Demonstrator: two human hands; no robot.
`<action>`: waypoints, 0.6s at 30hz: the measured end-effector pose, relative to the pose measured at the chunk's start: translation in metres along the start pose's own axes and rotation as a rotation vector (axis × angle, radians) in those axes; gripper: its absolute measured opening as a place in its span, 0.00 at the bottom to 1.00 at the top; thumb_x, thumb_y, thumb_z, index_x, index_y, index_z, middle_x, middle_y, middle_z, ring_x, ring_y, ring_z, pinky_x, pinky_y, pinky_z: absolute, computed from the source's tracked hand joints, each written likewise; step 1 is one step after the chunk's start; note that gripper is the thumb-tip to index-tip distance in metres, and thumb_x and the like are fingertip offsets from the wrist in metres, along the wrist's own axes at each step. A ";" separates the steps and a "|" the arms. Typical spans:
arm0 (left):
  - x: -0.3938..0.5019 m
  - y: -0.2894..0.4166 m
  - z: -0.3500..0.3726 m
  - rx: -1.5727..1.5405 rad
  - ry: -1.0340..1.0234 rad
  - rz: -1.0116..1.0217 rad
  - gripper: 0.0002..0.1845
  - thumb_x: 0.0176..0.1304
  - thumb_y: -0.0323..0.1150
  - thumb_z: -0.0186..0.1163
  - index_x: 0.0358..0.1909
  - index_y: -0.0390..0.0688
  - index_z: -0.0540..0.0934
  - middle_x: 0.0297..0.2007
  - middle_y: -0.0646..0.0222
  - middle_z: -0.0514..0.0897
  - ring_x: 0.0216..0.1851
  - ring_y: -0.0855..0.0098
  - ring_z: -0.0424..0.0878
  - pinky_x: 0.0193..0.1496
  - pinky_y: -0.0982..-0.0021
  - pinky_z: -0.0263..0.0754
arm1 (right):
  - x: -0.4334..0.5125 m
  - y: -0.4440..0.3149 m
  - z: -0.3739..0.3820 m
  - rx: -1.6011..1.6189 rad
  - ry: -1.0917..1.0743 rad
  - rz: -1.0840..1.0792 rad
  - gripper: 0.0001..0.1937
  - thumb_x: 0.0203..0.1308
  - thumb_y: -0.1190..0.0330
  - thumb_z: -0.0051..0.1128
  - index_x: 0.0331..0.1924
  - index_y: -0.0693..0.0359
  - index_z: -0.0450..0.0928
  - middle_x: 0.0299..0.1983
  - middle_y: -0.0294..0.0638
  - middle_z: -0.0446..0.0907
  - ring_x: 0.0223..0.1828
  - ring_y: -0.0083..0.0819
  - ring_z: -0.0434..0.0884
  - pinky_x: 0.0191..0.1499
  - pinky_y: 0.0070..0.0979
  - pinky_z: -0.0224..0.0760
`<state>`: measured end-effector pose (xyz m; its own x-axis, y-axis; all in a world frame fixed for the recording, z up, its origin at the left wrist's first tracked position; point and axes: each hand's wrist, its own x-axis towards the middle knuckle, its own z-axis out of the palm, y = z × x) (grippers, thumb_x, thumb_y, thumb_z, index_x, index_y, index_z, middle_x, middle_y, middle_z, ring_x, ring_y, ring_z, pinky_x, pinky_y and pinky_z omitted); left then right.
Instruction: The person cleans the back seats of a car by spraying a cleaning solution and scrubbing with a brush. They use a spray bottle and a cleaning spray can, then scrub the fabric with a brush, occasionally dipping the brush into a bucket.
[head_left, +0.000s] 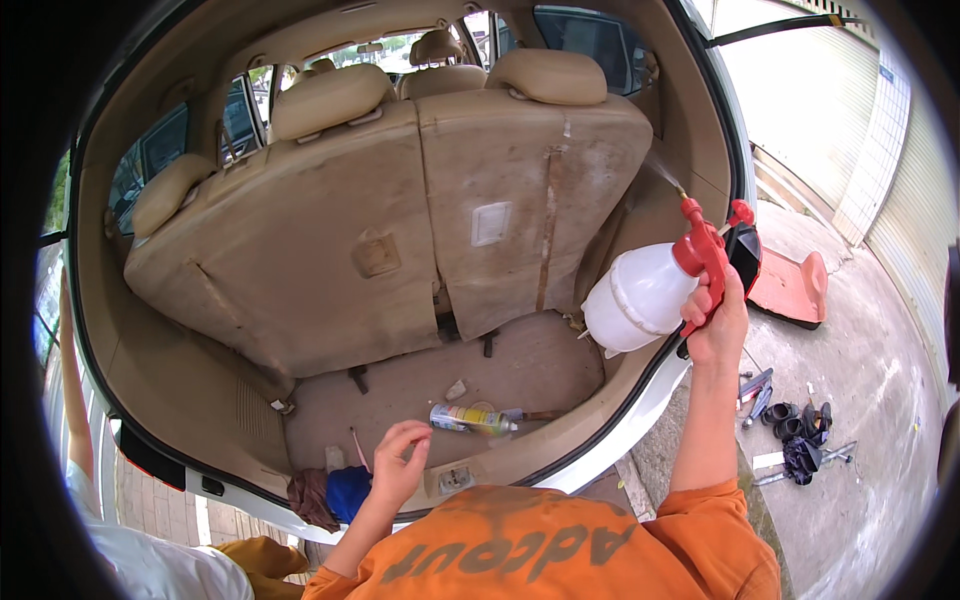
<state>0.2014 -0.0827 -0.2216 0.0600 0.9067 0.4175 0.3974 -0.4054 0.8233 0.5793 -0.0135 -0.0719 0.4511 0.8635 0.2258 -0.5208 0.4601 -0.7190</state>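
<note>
My right hand (721, 322) grips the red handle of a white plastic pump sprayer (641, 296) at the right side of a car's open boot. A fine mist leaves its brass nozzle (681, 192) towards the right edge of the stained beige rear seat back (517, 172). Over the boot sill (510, 474), my left hand (397, 461) is loosely curled with nothing in it. Just beyond it, an aerosol can (469, 418) lies on the boot floor (405, 386). A blue cloth (346, 493) and a brown cloth (307, 496) hang over the sill beside my left wrist.
A wooden-handled brush (546, 415) and a whitish lump (456, 389) lie near the can. Another person's arm (75, 390) reaches up at the left, outside the car. On the concrete at right are a reddish mat-like piece (789, 286), tools (757, 394) and black parts (795, 424).
</note>
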 end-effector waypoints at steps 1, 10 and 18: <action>0.000 -0.001 0.002 0.026 -0.011 0.036 0.08 0.50 0.19 0.57 0.34 0.37 0.78 0.37 0.61 0.79 0.38 0.67 0.78 0.42 0.72 0.72 | -0.002 0.001 0.001 -0.012 0.019 0.007 0.14 0.62 0.59 0.44 0.28 0.61 0.68 0.12 0.29 0.60 0.11 0.17 0.56 0.14 0.15 0.48; 0.010 -0.001 0.001 0.122 -0.116 0.027 0.07 0.51 0.21 0.57 0.33 0.37 0.79 0.37 0.62 0.79 0.39 0.65 0.78 0.43 0.71 0.71 | -0.022 0.032 0.024 -0.009 -0.267 0.208 0.15 0.61 0.59 0.48 0.28 0.65 0.70 0.22 0.35 0.68 0.13 0.17 0.61 0.14 0.15 0.52; 0.006 -0.014 0.004 0.080 -0.168 -0.015 0.06 0.52 0.23 0.58 0.33 0.37 0.79 0.37 0.62 0.79 0.37 0.64 0.79 0.40 0.71 0.73 | 0.000 0.024 -0.007 0.032 0.026 0.150 0.15 0.63 0.57 0.43 0.27 0.61 0.68 0.13 0.28 0.62 0.11 0.16 0.56 0.14 0.14 0.50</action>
<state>0.2003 -0.0715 -0.2323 0.2024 0.9222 0.3296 0.4707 -0.3868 0.7930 0.5718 -0.0036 -0.0933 0.3850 0.9175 0.1001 -0.6066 0.3333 -0.7218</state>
